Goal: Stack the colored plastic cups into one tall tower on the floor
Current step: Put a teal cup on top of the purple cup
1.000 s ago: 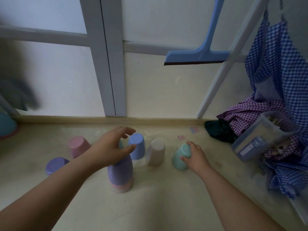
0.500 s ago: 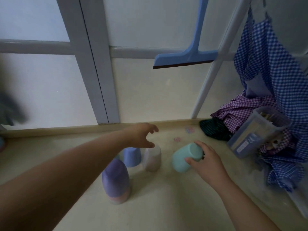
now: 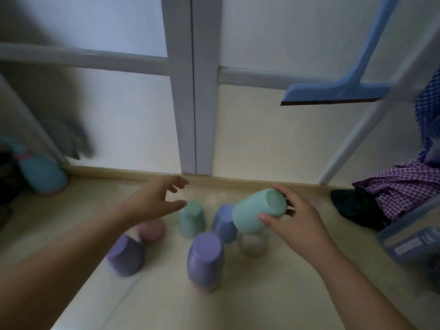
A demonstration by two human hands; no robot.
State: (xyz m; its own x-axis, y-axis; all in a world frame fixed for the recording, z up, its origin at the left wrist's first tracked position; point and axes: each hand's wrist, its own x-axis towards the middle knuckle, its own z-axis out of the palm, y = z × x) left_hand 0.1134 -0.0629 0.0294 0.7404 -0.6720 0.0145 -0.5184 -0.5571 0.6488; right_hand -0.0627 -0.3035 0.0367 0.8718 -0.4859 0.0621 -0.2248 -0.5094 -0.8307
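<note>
Right hand (image 3: 295,222) grips a tilted mint cup (image 3: 258,210); left hand (image 3: 152,201) hovers open, empty. Next, likely cap the purple stack (image 3: 206,260) at lower centre squarely.

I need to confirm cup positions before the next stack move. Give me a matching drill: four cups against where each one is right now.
Things:
1. teal cup
2. purple stack
3. pink cup
4. green cup

States:
A. below the open left hand
B. standing just past the left thumb tip
C. held tilted in the right hand
D. nearest, upside down over a pink rim

Pairs: 1-C, 2-D, 3-A, 4-B
</note>
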